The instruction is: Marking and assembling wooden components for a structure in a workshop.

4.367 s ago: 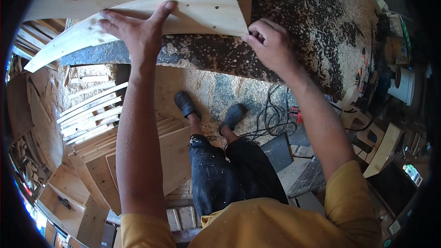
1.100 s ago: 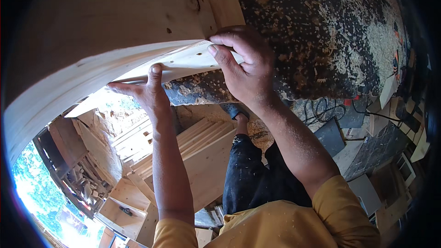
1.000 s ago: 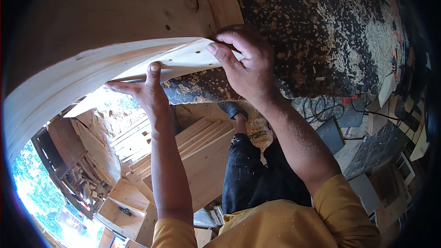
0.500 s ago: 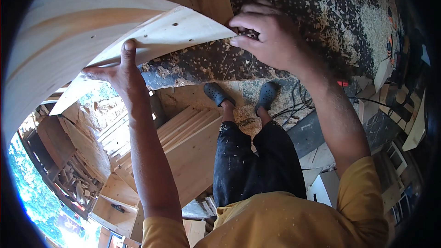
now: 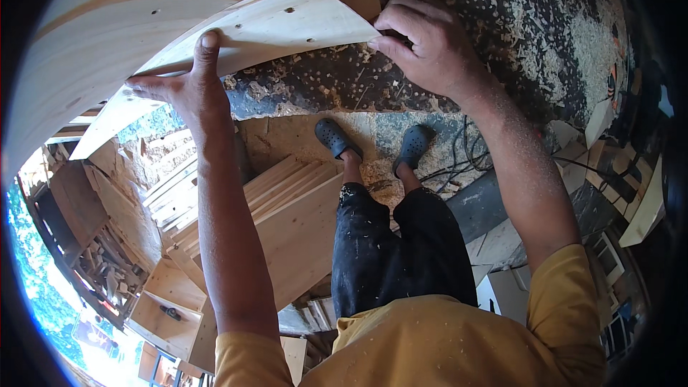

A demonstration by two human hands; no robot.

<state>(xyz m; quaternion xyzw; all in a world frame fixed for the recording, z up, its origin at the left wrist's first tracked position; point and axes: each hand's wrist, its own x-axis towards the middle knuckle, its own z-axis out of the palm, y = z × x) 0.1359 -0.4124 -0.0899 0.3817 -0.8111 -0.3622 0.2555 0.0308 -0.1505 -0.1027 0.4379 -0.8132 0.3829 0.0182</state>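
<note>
A pale wooden board point(image 5: 258, 25) with small dark knots narrows to a tip at the upper middle. Its left part lies against a larger wood panel point(image 5: 107, 36) with an orange-brown grain streak; whether the two are joined, I cannot tell. My left hand point(image 5: 193, 86) grips the board's near edge, thumb up on the face and the other fingers mostly hidden. At the board's right tip, my right hand point(image 5: 430, 46) pinches the corner between thumb and curled fingers. Beneath lies a dark, shaving-strewn worktop point(image 5: 322, 82).
Sawdust point(image 5: 588, 36) and shavings cover the worktop's right side. Stacked planks point(image 5: 287, 186) and an open wooden box point(image 5: 168, 308) stand below left. Black cables point(image 5: 469, 150) run across the floor near my feet in grey clogs point(image 5: 414, 145). Wood offcuts point(image 5: 645, 201) lie at the right.
The board and both hands have shifted a little farther up in view, the tip also slightly right. The whole view has shifted slightly too. Both hands keep their hold.
</note>
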